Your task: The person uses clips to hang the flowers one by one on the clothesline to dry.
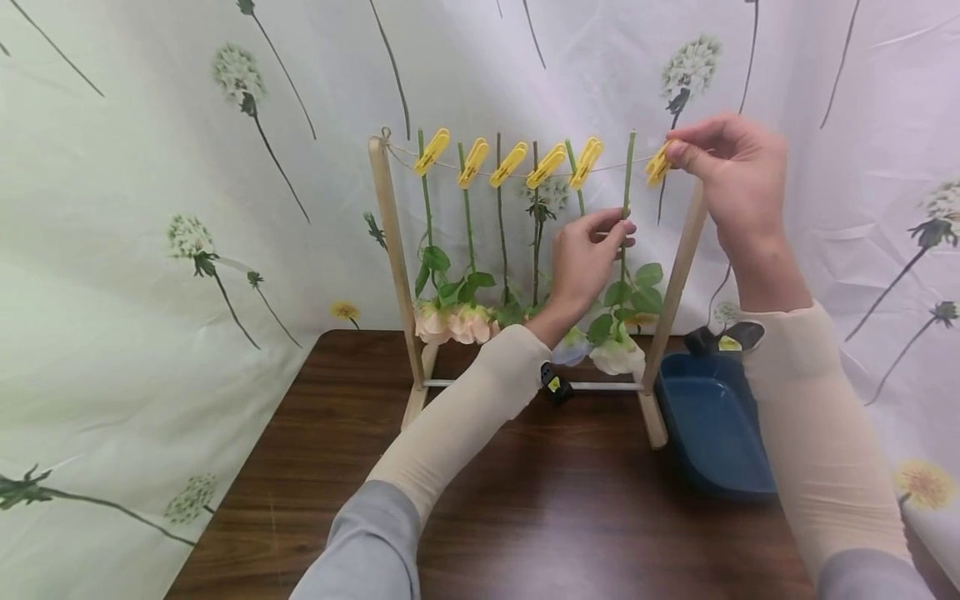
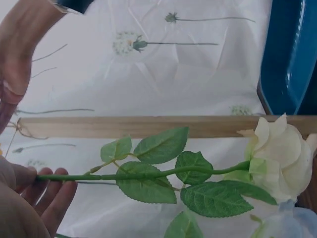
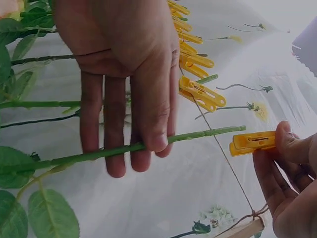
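Note:
A white artificial rose (image 1: 618, 353) hangs head down, its green stem (image 3: 119, 150) pinched between the thumb and fingers of my left hand (image 1: 587, 257). The stem's top end crosses the twine (image 3: 229, 163). To the right, my right hand (image 1: 738, 171) pinches a yellow clothespin (image 3: 252, 142) by its handle end, a little apart from the stem tip. Several other yellow clothespins (image 1: 472, 162) hold flower stems along the twine to the left. Peach roses (image 1: 471, 323) and a pale blue one (image 1: 572, 347) hang upside down there; my left forearm hides part of the row.
A wooden frame (image 1: 393, 250) carries the twine and stands on a dark brown table (image 1: 525, 492). Its right post (image 1: 678, 287) rises beside the rose. At the right sits a blue basin (image 1: 712, 417), partly behind my right sleeve. Behind everything hangs a dandelion-print curtain (image 1: 150, 167).

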`<move>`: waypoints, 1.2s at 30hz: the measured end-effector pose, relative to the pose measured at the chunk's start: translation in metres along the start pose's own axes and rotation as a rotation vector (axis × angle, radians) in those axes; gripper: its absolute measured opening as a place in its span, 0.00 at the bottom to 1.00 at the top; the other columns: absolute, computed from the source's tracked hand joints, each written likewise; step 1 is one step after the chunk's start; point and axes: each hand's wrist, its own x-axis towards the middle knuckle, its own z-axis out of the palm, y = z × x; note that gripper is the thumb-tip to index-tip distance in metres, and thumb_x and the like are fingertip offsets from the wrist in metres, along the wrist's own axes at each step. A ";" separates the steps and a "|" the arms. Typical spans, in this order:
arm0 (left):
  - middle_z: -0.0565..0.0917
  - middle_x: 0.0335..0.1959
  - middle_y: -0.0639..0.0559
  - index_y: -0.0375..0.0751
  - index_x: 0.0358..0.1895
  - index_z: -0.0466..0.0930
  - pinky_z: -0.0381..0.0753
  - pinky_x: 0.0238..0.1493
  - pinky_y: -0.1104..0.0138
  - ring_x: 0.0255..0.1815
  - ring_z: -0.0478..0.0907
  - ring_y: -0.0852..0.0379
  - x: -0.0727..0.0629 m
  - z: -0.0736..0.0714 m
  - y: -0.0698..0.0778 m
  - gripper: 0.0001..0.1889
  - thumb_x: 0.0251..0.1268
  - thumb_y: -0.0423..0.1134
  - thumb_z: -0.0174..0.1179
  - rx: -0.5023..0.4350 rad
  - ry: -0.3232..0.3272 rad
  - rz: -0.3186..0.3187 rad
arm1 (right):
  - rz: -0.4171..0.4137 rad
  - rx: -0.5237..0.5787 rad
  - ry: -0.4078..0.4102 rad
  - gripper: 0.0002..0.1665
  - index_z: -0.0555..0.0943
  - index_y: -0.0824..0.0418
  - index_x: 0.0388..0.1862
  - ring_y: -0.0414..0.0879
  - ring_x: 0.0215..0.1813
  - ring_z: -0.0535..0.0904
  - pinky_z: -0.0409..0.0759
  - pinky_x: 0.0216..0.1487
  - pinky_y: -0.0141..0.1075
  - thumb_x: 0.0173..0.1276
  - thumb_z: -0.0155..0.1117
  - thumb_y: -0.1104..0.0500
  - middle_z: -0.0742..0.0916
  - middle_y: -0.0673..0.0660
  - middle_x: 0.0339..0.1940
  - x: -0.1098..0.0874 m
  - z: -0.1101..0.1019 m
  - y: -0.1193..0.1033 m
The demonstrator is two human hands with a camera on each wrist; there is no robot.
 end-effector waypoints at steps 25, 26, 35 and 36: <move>0.93 0.50 0.45 0.37 0.61 0.87 0.87 0.43 0.79 0.44 0.93 0.60 0.011 0.004 0.007 0.13 0.83 0.36 0.59 0.114 0.022 0.005 | 0.148 -0.021 0.017 0.03 0.92 0.66 0.38 0.44 0.38 0.89 0.82 0.19 0.30 0.66 0.77 0.70 0.92 0.51 0.33 0.021 0.017 0.004; 0.93 0.50 0.45 0.37 0.61 0.87 0.87 0.43 0.79 0.44 0.93 0.60 0.011 0.004 0.007 0.14 0.83 0.36 0.59 0.115 0.023 0.004 | 0.155 -0.027 0.014 0.03 0.92 0.66 0.38 0.44 0.38 0.89 0.83 0.20 0.30 0.66 0.77 0.70 0.92 0.51 0.34 0.021 0.017 0.004; 0.93 0.49 0.43 0.36 0.62 0.87 0.85 0.40 0.78 0.43 0.94 0.56 0.012 0.003 0.006 0.14 0.82 0.35 0.60 0.116 0.045 0.023 | 0.210 -0.091 -0.007 0.03 0.93 0.64 0.38 0.43 0.37 0.89 0.85 0.21 0.31 0.66 0.77 0.69 0.91 0.50 0.35 0.024 0.016 0.002; 0.93 0.49 0.43 0.36 0.62 0.87 0.85 0.39 0.78 0.43 0.94 0.57 0.013 0.003 0.006 0.14 0.82 0.35 0.60 0.117 0.044 0.025 | 0.218 -0.090 -0.008 0.04 0.93 0.64 0.38 0.42 0.37 0.89 0.85 0.22 0.31 0.66 0.78 0.69 0.91 0.50 0.35 0.024 0.015 0.002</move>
